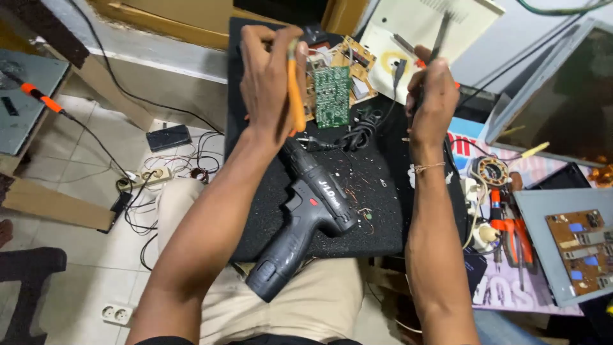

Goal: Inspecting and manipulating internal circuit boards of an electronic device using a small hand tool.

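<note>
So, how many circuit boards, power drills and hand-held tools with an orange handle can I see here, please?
Circuit boards: 3 (green board, tan board behind it, brown board at the right)
Cordless drills: 1 (dark drill on the mat)
Orange-handled tools: 2 (one in the left hand, tool; one on the left bench)
Total: 6

Left hand is covering most of the orange tool; its tip is hiding behind the fingers. Right hand is wrapping the dark tool, whose top end is blurring out. Green circuit board, between the two hands: parts too small to tell. Drill, below that board: its nose is sitting under the left wrist. Far right of the board, the grey panel is running off the edge.
</note>
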